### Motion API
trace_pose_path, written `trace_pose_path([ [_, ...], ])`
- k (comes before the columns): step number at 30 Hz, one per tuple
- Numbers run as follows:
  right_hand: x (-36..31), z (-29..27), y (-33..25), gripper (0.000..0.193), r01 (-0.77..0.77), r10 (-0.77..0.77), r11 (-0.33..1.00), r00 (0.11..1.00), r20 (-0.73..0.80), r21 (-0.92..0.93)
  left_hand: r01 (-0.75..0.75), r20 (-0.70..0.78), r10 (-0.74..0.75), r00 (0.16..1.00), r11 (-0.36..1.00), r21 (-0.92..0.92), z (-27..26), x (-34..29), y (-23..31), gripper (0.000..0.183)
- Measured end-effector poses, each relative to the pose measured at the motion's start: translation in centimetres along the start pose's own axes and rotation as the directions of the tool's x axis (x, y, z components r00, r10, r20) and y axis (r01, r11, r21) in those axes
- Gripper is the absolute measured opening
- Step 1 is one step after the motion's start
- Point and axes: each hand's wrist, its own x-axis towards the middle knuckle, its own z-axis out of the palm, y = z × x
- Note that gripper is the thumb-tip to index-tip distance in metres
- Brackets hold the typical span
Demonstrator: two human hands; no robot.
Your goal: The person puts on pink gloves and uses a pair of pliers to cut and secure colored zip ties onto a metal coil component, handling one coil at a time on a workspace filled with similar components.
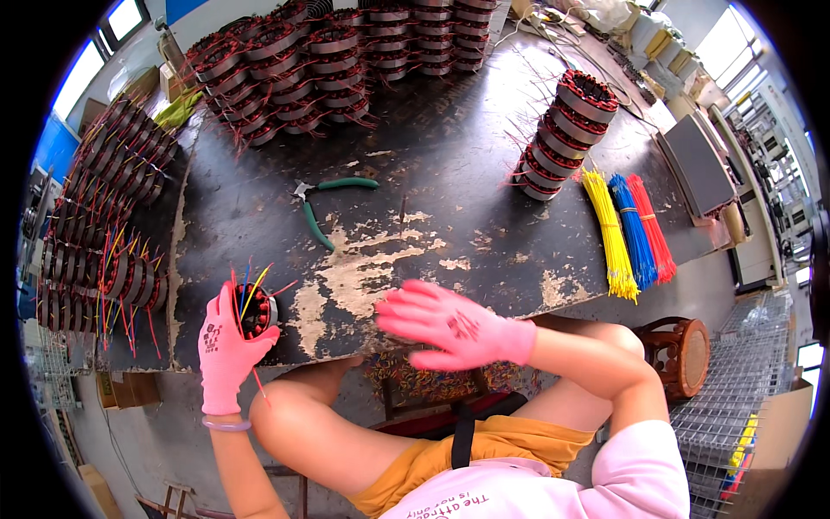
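My left hand (226,346), in a pink glove, is closed around the side of a motor stator (254,315) near the table's front left edge. Red, blue and yellow wires stick up from this wound ring. Over the worn front part of the table, my right hand (445,327), also gloved in pink, is stretched flat with nothing in it. Green-handled cutting pliers (316,204) lie spread apart beyond my hands. At the right lie bundles of yellow wires (612,238), blue wires (634,233) and red wires (651,229). Behind them a leaning stack of stators (571,130) stands.
Many stacked stators (285,73) fill the table's back left. More stators, some with coloured wires, line a surface (117,216) at the left. A grey box-like panel (696,164) stands at the right edge. A wooden stool (683,355) and wire mesh (735,406) are at the lower right.
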Motion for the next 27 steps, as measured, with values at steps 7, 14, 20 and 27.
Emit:
trace_pose_path([
  [7, 1.2, -2.4, 9.2, 0.063, -0.194, 0.176, 0.971, 0.976, -0.131, -0.139, 0.117, 0.013, -0.118, 0.993, 0.992, 0.039, -0.3, 0.1, 0.3, 0.095],
  [14, 1.8, -2.2, 14.9, 0.061, -0.519, 0.397, 0.816, 0.823, -0.406, -0.254, 0.05, -0.321, -0.104, 0.942, 0.984, -0.173, -11.5, -1.1, -7.2, 0.099],
  [20, 2.2, -0.5, 8.0, 0.061, -0.402, 0.353, 0.893, 0.904, -0.242, -0.202, 0.151, -0.334, -0.226, 0.915, 0.96, -0.234, -21.4, 4.0, -13.7, 0.096],
  [27, 2.2, -0.9, 8.0, 0.061, -0.443, 0.392, 0.873, 0.886, -0.247, -0.204, 0.179, -0.264, -0.253, 0.931, 0.944, -0.277, -19.3, 9.9, -17.7, 0.105],
])
